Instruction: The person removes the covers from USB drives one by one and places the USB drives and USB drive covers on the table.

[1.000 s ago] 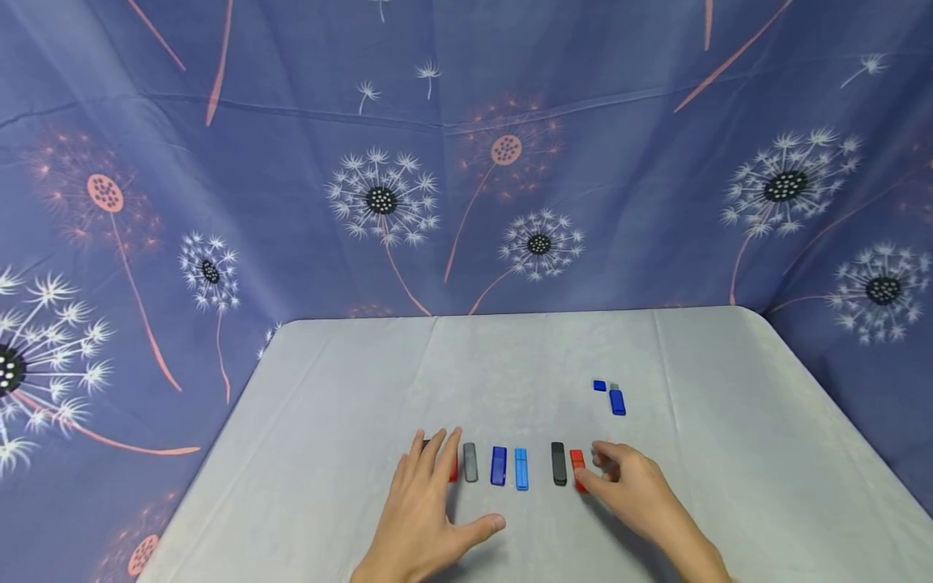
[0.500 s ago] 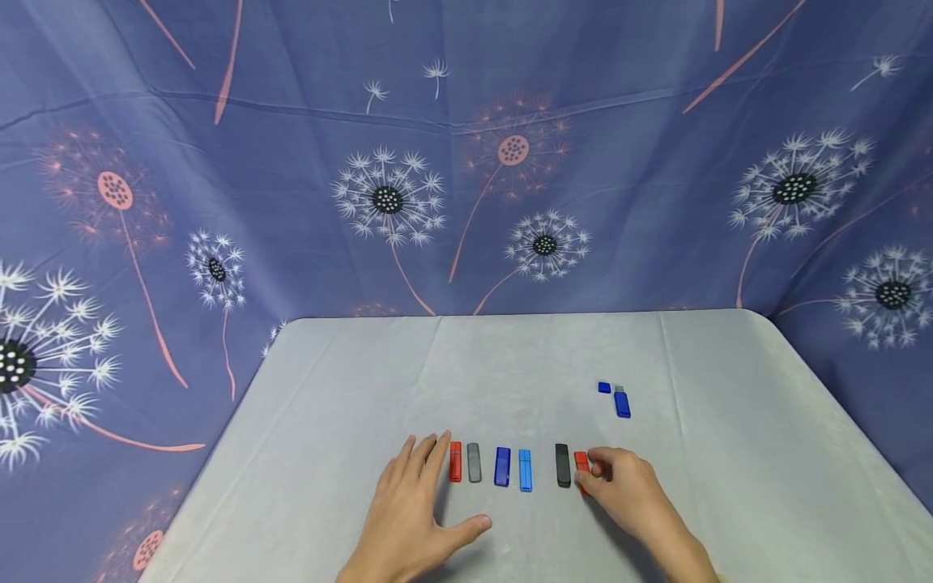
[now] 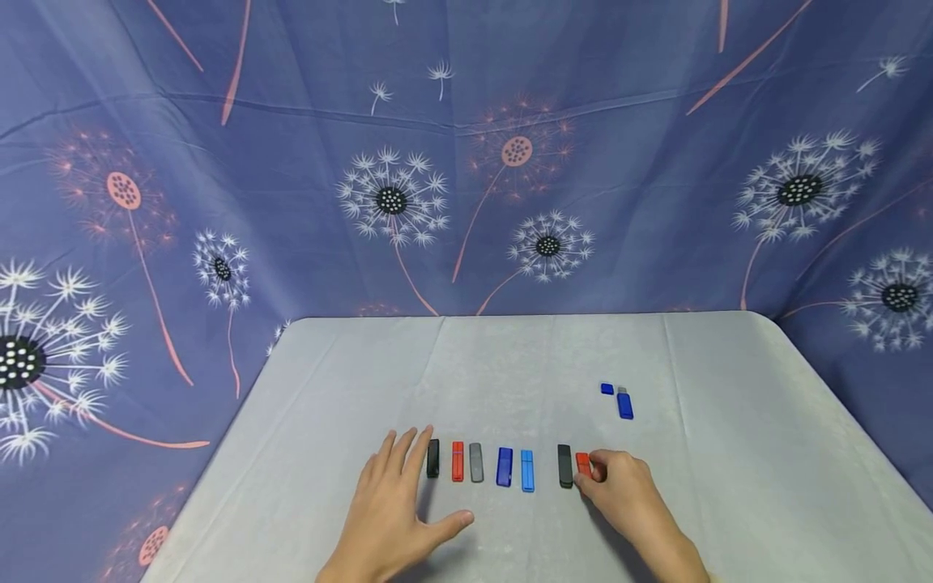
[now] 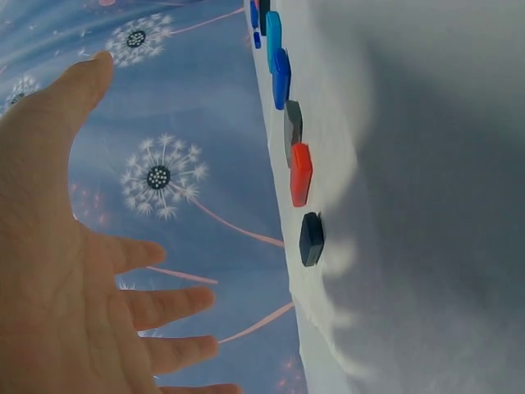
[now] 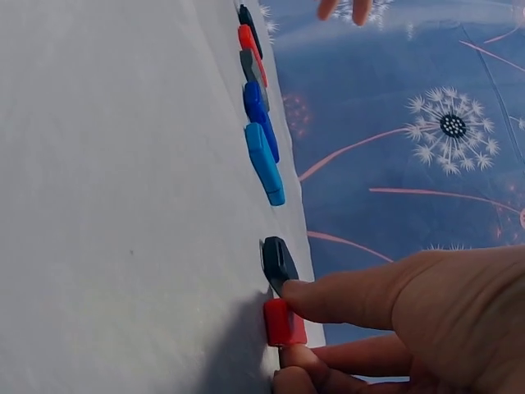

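Observation:
My right hand [image 3: 628,495] pinches a red USB stick [image 3: 582,463] between thumb and fingers at the right end of a row. In the right wrist view, the thumb lies along one side of this red stick [image 5: 284,322] and fingertips are at its other side. Just left of it lies a black USB stick [image 3: 564,465]. My left hand [image 3: 389,506] is spread above the table, touching nothing, near another black USB stick [image 3: 433,458] at the row's left end. Between them lie a red stick [image 3: 457,461], a grey one [image 3: 476,462], a dark blue one [image 3: 504,467] and a light blue one [image 3: 527,470].
Farther back on the right, a blue USB stick [image 3: 624,403] lies with its metal plug bare, its blue cap [image 3: 607,389] beside it. A pale cloth covers the table [image 3: 350,372]. Behind hangs a blue curtain [image 3: 306,243] with dandelion print.
My left hand has drifted left, uncovering the left red and black sticks. The right thumb and fingers have drawn in on the right red stick. The head view has shifted slightly.

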Demonstrator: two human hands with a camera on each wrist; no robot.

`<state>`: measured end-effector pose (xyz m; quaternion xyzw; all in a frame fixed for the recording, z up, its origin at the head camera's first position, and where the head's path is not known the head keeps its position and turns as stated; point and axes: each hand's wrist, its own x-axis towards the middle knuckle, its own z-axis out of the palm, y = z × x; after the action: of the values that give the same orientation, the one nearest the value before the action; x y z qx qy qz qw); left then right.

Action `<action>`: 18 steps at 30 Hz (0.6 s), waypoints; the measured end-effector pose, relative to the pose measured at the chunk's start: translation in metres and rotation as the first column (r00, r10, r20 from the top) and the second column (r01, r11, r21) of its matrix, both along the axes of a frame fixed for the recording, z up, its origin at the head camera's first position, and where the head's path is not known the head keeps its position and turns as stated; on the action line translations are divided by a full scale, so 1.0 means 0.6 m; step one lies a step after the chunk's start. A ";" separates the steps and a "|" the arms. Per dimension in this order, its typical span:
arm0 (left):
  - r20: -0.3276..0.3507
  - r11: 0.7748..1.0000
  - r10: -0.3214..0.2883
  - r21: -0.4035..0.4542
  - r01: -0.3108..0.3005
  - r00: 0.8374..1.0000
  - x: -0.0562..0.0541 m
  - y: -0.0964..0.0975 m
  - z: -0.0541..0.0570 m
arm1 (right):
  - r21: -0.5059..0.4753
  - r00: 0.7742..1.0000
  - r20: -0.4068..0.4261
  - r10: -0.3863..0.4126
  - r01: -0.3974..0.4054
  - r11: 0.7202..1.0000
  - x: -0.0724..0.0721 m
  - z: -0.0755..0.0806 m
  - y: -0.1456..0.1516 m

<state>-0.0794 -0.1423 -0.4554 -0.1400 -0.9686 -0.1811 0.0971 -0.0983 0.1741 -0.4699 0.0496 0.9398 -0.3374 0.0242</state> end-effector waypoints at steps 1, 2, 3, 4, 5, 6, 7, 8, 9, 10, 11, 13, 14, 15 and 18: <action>0.003 1.000 0.004 -0.003 -0.004 1.000 0.000 -0.001 0.002 | -0.001 1.000 -0.004 -0.002 0.002 1.000 0.000 0.000 -0.001; 0.002 1.000 0.007 -0.006 -0.007 1.000 0.000 -0.002 0.003 | -0.002 1.000 -0.009 -0.005 0.005 1.000 0.000 -0.001 -0.002; 0.001 1.000 0.007 -0.008 -0.007 1.000 0.000 -0.003 0.005 | 0.002 1.000 -0.014 -0.008 0.008 1.000 -0.001 -0.001 -0.003; 0.001 1.000 0.008 -0.008 -0.008 1.000 0.000 -0.004 0.006 | 0.006 1.000 -0.016 -0.013 0.013 1.000 -0.001 -0.001 -0.003; 0.001 1.000 0.007 -0.008 -0.007 1.000 0.000 -0.004 0.007 | 0.008 1.000 -0.013 -0.021 0.021 1.000 -0.002 0.000 -0.003; 0.003 1.000 0.007 -0.006 -0.007 1.000 0.000 -0.004 0.008 | 0.008 1.000 -0.008 -0.028 0.028 1.000 -0.002 0.000 -0.003; 0.006 1.000 0.007 -0.004 -0.007 1.000 0.000 -0.004 0.008 | 0.008 0.999 -0.003 -0.035 0.035 0.999 -0.003 0.001 -0.004; 0.009 1.000 0.006 -0.004 -0.006 1.000 -0.001 -0.004 0.008 | 0.010 0.999 0.003 -0.042 0.042 0.999 -0.004 0.001 -0.004; 0.013 1.000 0.005 -0.002 -0.005 1.000 -0.001 -0.004 0.008 | 0.013 0.999 0.011 -0.047 0.047 0.999 -0.005 0.002 -0.004; 0.019 1.000 0.005 0.001 -0.005 1.000 -0.001 -0.003 0.008 | 0.011 0.998 0.020 -0.052 0.052 0.999 -0.006 0.002 -0.004; 0.022 1.000 0.004 0.003 -0.004 1.000 0.000 -0.002 0.008 | 0.010 0.998 0.028 -0.055 0.055 0.998 -0.006 0.002 -0.004; 0.026 1.000 0.002 0.005 -0.002 1.000 0.000 0.000 0.007 | 0.015 0.997 0.045 -0.058 0.058 0.998 -0.007 0.003 -0.004; 0.028 1.000 -0.001 0.005 0.001 1.000 0.000 0.002 0.007 | 0.018 0.997 0.049 -0.058 0.057 0.998 -0.008 0.003 -0.004; 0.032 1.000 -0.004 0.008 0.003 0.999 0.000 0.003 0.006 | 0.024 0.997 0.050 -0.057 0.056 0.998 -0.008 0.004 -0.004; 0.049 1.000 -0.006 0.010 0.005 0.999 0.001 0.008 0.007 | 0.041 0.998 0.048 -0.049 0.047 0.998 -0.008 0.004 -0.005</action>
<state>-0.0790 -0.1375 -0.4515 -0.1377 -0.9694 -0.1896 0.0733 -0.1033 0.1713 -0.4675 0.0808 0.9439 -0.3178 0.0380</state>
